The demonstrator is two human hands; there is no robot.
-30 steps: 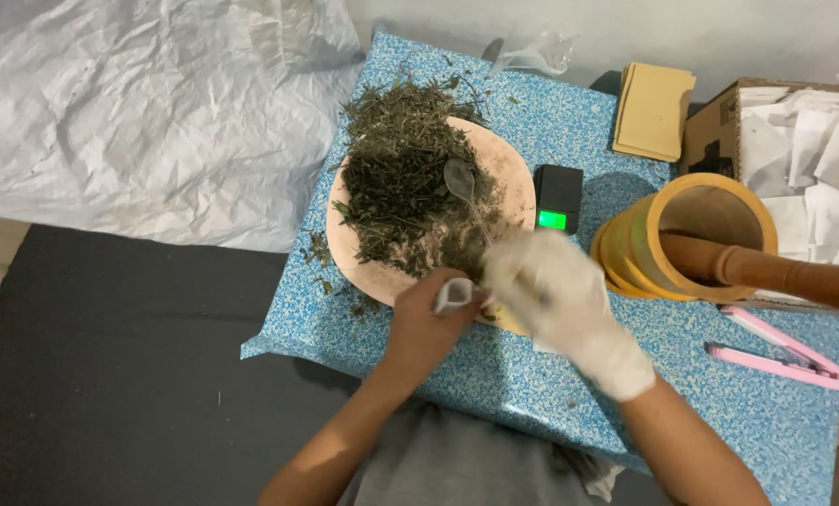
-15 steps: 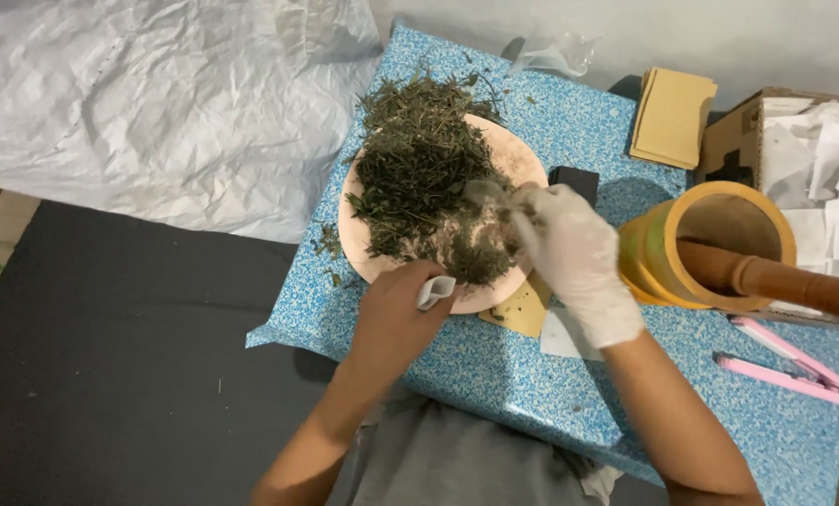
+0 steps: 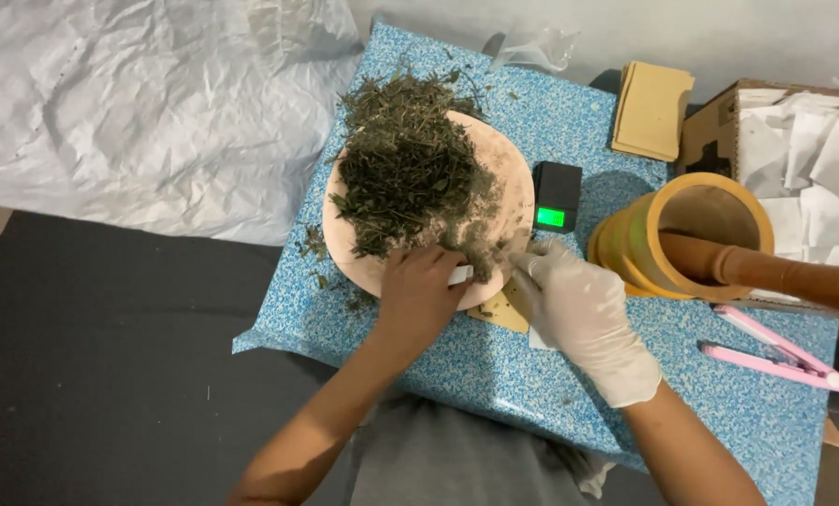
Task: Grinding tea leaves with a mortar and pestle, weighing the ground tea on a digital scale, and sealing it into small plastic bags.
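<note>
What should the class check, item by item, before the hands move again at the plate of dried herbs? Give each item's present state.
1. Left hand at the near rim of the plate: ok.
2. Small white thing held in its fingers: ok; its kind, cannot tell.
3. Gloved right hand beside the plate: ok.
4. Dried herbs all on the plate: not ok, bits lie on the blue table.
5. Small scale lit: ok.

The wooden pestle (image 3: pixel 776 272) runs off the right edge; the left hand (image 3: pixel 419 295) hides most of a small white item.
</note>
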